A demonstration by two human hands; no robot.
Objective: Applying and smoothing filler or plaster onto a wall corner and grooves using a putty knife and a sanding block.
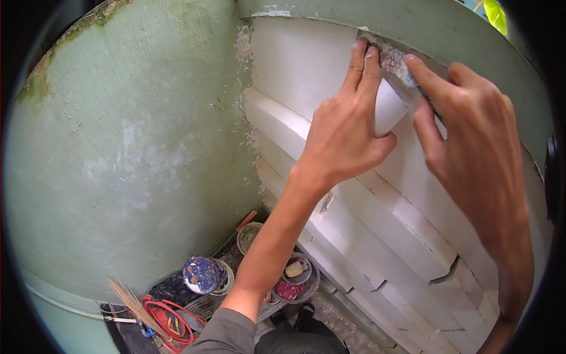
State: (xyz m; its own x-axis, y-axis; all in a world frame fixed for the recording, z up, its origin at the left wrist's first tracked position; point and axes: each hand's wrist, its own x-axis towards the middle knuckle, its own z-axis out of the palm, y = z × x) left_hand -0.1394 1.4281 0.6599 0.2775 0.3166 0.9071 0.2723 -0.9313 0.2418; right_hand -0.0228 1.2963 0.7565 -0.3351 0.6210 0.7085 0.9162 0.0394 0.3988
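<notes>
At the top of a white stepped wall panel, my left hand is stretched out. Its index and middle fingertips press near the end of a flat, putty-smeared blade, and its thumb stands apart. That blade belongs to what looks like a putty knife, gripped in my right hand, whose index finger lies along it. The handle is mostly hidden by the fingers. Beside the left palm a smooth white piece shows; whether the palm touches it cannot be made out.
A curved green wall stands at left, and a green rim runs above the panel. Below are a paint-splattered blue lid, a bucket with a red inside, a coiled red hose and broom bristles. Several panel edges are chipped.
</notes>
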